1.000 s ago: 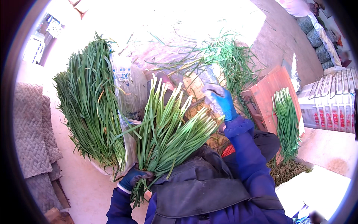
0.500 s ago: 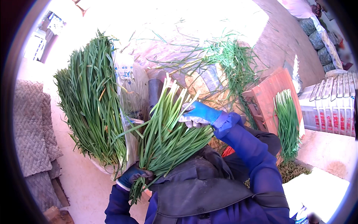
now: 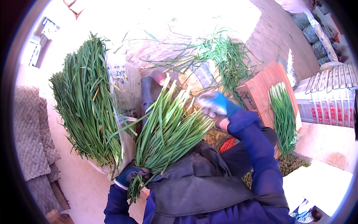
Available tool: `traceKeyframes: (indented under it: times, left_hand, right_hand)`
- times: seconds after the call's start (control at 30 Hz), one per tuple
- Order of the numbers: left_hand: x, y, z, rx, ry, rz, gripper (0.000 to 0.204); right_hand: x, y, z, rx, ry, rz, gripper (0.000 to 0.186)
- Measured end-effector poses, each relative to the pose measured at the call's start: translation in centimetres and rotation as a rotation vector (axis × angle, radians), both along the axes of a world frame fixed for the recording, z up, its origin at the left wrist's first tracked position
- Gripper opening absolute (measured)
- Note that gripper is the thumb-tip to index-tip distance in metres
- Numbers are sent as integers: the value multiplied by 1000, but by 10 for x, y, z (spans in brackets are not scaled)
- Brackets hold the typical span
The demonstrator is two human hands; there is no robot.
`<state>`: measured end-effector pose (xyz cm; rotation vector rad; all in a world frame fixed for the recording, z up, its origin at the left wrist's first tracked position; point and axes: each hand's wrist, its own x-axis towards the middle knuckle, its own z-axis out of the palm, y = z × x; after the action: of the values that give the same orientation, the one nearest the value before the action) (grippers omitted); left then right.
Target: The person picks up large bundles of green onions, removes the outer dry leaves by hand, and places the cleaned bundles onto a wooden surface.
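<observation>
My left hand [image 3: 132, 174], in a dark blue glove, is closed around the leafy lower end of a bunch of garlic chives [image 3: 167, 130]. The bunch lies fanned across my lap, its pale stem ends pointing up and right. Just right of those ends is my right hand [image 3: 213, 103], in a blue and grey glove. Motion smears its fingers, so whether they grip anything is unclear. A large upright bundle of garlic chives [image 3: 87, 104] stands to the left, partly wrapped in clear plastic [image 3: 125, 86].
Loose green leaves [image 3: 227, 56] are heaped on the floor ahead. At the right, a neat bunch of chives [image 3: 282, 115] rests against a reddish wooden board [image 3: 272, 80]. Beyond it is a white plastic crate [image 3: 324, 99]. Grey quilted mats [image 3: 30, 127] lie at the far left.
My right hand has moved right, away from the pale stem ends. The left hand keeps its hold on the bunch. The whole view has shifted slightly.
</observation>
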<state>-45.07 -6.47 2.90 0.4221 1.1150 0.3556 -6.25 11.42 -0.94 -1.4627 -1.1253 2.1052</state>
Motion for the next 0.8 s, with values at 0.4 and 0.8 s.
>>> traceKeyframes:
  times: [0.4, 0.8]
  left_hand:
    - [-32, -38, -38, -392, -284, 297, 37]
    - [-40, -51, -48, -91, -357, 140, 32]
  right_hand:
    - [43, -9, -84, -181, 936, -371, 23]
    - [-20, 2, -80, 325, 300, -420, 19]
